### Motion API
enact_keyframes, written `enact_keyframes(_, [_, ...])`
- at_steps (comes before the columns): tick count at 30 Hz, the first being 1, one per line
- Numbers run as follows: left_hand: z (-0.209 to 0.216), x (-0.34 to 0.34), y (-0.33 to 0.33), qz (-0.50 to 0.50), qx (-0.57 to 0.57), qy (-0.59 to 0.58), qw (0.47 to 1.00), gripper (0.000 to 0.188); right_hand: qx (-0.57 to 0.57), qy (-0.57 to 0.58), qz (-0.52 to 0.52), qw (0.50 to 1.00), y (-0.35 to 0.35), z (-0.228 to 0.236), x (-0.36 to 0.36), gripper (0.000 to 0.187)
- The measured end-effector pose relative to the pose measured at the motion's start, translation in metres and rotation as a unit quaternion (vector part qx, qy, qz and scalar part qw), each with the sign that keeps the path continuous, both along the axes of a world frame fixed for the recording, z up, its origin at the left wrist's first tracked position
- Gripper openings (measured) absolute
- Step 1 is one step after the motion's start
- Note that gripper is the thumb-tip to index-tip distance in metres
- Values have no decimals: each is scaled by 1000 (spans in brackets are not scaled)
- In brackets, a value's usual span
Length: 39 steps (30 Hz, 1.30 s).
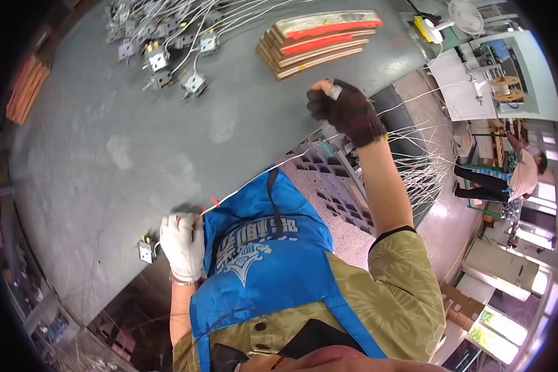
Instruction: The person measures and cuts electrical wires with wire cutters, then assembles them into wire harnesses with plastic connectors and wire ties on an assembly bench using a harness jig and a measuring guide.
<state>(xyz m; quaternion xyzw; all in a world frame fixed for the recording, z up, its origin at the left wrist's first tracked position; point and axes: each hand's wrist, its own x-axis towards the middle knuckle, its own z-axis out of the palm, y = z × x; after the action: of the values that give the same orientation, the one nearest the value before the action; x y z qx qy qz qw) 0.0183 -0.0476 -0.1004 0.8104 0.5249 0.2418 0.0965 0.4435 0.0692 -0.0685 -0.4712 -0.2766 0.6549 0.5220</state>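
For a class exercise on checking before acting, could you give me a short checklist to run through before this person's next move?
1. Left hand on the white cable: ok, closed around it.
2. Pronged plug free of the fingers: ok, it sticks out on the left of that hand.
3. Right hand gripping the cable: cannot tell, it is curled beside the line but contact is hidden.
4. Right fingers fully covered: not ok, bare skin shows beyond the dark glove.
5. Cable clear of the blue apron: cannot tell, they overlap in this view.
6. Stacked boards apart from both hands: ok.
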Motion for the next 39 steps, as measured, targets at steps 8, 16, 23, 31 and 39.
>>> enact_keyframes(8, [2, 2, 1, 3, -16, -8, 1000, 24, 17, 18, 20, 999, 81, -6, 112, 40])
enact_keyframes(16, [2, 3, 0, 14, -17, -11, 1000, 21, -60, -144, -34, 987, 99, 27, 102, 26])
enact_keyframes(23, [0, 1, 1, 7, -22, 3, 1000, 26, 36, -332, -70, 940, 91, 45, 84, 31])
enact_keyframes(31, [9, 4, 3, 15, -35, -4, 999, 23, 14, -273, 33, 961, -24, 45, -25, 21])
enact_keyframes(39, [2, 2, 1, 20, -6, -28, 999, 24, -48, -105, 300, 947, -114, -15, -185, 23])
